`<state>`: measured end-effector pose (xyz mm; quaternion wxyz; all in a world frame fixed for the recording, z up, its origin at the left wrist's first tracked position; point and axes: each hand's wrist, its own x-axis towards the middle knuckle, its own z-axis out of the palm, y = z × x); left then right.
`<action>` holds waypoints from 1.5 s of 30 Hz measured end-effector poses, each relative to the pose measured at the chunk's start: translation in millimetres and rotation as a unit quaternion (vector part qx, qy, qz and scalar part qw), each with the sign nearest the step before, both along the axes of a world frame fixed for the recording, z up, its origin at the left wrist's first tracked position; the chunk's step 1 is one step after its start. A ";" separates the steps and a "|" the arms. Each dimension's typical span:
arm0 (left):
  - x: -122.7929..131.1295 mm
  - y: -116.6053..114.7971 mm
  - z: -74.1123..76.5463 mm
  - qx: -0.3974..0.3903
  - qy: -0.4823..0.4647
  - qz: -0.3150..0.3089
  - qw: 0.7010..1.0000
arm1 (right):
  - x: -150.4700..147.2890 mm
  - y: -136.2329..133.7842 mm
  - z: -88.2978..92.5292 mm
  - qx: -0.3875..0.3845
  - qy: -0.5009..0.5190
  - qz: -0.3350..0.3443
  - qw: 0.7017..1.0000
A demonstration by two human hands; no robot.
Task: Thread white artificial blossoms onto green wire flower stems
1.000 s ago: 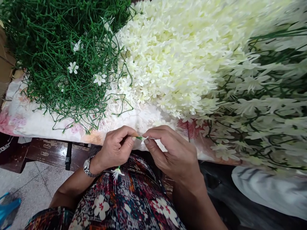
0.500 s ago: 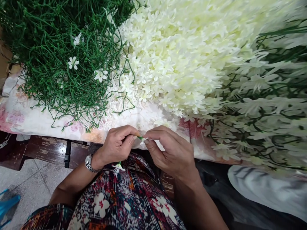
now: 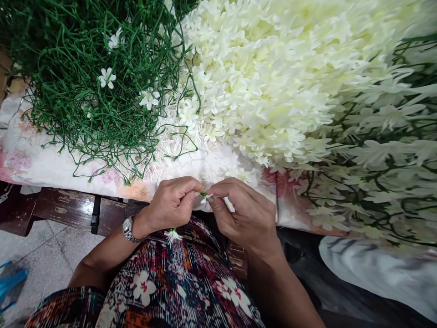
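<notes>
My left hand, with a metal watch at the wrist, pinches a green artificial flower stem by its tip. Below that hand a white flower with thin threads hangs down, its stem hidden by the palm. My right hand meets the left at the fingertips, closed on a small white piece at the stem's end; the fingers cover most of it. Both hands are over my lap at the table's near edge. Behind them lie a tangle of green stems and a heap of cream-white petals.
A flower-patterned cloth covers the table. Finished-looking white flowers on green stems are piled at the right. White thread-like stamens lie between the heaps. A brown wooden bench and a blue object are at lower left.
The camera view has shifted slightly, so the heaps appear a little farther right. Both hands keep the same pinch on the stem and white piece, with hardly any movement.
</notes>
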<state>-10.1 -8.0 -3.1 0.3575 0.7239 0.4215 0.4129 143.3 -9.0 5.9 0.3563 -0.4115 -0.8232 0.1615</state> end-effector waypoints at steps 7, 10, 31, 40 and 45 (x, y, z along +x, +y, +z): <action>0.5 1.1 -1.4 0.002 -0.012 -0.001 1.000 | -1.2 -0.7 -3.3 -0.019 0.009 -0.016 1.000; 0.0 1.0 -0.4 -0.010 -0.016 0.000 1.000 | -1.9 -1.9 -1.6 -0.026 0.015 -0.015 0.999; -6.3 1.2 1.9 -0.148 -0.094 0.022 0.984 | 4.0 -0.7 11.5 -0.099 0.090 0.001 0.991; -6.5 3.7 3.9 -0.202 -0.136 0.022 0.970 | 4.0 -3.4 8.6 0.018 0.081 -0.021 0.996; -6.0 2.3 2.8 -0.160 -0.107 0.027 0.981 | 0.1 -0.7 5.7 0.060 0.025 -0.018 0.998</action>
